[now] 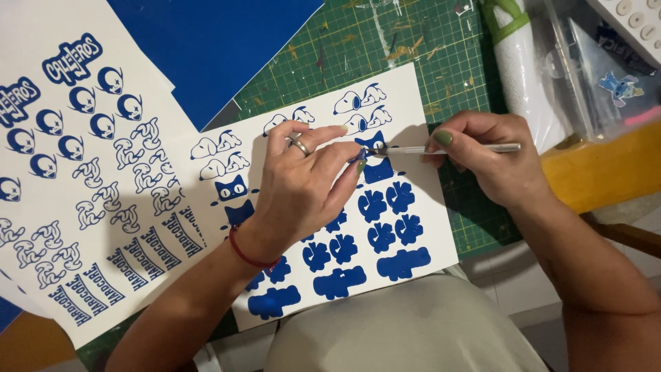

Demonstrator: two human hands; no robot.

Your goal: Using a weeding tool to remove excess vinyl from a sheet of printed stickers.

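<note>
A white backing sheet (413,103) with blue vinyl cut-outs of dogs, cats and clover-like shapes lies on a green cutting mat (385,41). My left hand (303,186) rests on the sheet's middle, its thumb and fingertips pinching a small scrap of blue vinyl beside the cat shape (377,165). My right hand (482,162) holds a thin silver weeding tool (454,149), its tip touching that scrap at the cat's head. A ring and a red wrist cord are on the left hand.
A larger white sheet (89,207) of blue mouse and lettering stickers lies at the left, overlapped by a plain blue vinyl sheet (213,41). A white roll (527,76), clear bags (606,76) and a yellow table edge (606,169) are at the right.
</note>
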